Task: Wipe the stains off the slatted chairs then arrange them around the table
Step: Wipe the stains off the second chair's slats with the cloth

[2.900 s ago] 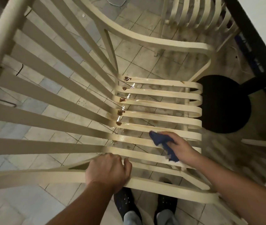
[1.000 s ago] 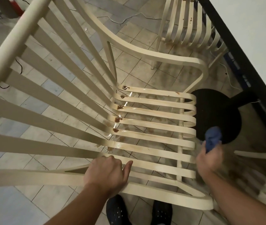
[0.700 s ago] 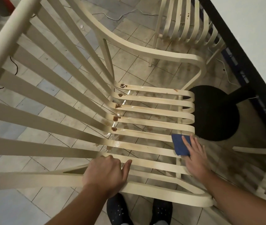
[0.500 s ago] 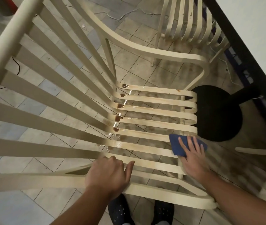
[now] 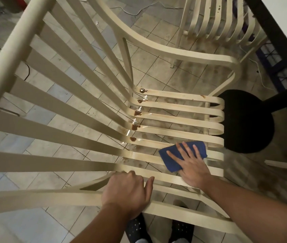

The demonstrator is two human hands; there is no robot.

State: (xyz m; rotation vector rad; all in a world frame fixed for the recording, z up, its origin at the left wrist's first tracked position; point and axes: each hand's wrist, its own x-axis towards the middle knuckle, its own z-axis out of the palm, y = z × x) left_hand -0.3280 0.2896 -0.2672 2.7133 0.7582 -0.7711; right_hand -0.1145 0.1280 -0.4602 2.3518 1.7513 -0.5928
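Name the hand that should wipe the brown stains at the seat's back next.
Right hand: it presses the cloth flat on the slats, near the stains. The left hand grips the armrest and has no cloth.

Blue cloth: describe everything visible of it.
The blue cloth is dark blue, soft-looking fabric, folded into a rough rectangle. It lies flat across several seat slats of the slatted chair, toward their looped ends and apart from the brown stains at the slats' bend. The right hand presses on it with straight, spread fingers, covering its near part; its far edge and one corner show. Whether it is wet cannot be told.
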